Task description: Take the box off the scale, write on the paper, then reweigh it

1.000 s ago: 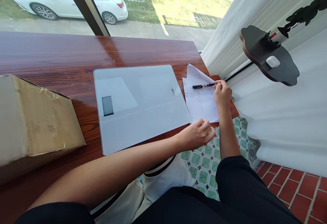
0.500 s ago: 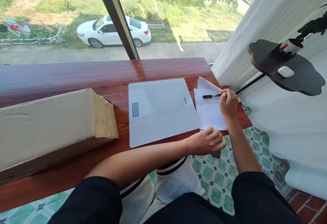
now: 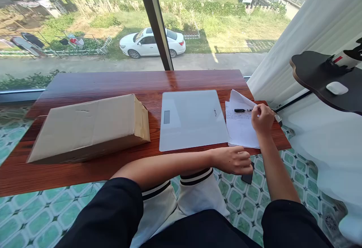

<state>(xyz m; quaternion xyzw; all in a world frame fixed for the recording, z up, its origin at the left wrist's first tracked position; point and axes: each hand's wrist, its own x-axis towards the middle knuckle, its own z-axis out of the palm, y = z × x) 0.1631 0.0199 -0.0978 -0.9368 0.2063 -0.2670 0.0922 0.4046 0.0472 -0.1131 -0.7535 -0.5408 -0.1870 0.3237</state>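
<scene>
My right hand (image 3: 263, 119) is closed at the right side of the white paper sheets (image 3: 243, 131), its fingers on the end of a black-capped pen (image 3: 240, 110). The pen points left across the lines of handwriting, and its other end is hidden in the fingers. My left hand (image 3: 234, 160) is curled in a fist, back upward, just off the table's front edge below the paper. Whatever its palm may contain is hidden. Left of the sheets lies a flat, pale grey glass scale (image 3: 192, 121) with a small display.
A long cardboard box (image 3: 90, 123) occupies the left part of the wooden table (image 3: 198, 78). Below my left hand is a dark phone (image 3: 247, 176). At the right, a dark shelf (image 3: 316, 71) carries a white case (image 3: 337, 88) and a pot. White curtains hang beside the window.
The view has shifted left and up, so everything sits further right and more of the box shows. My left hand has moved slightly away from the paper's lower edge.
</scene>
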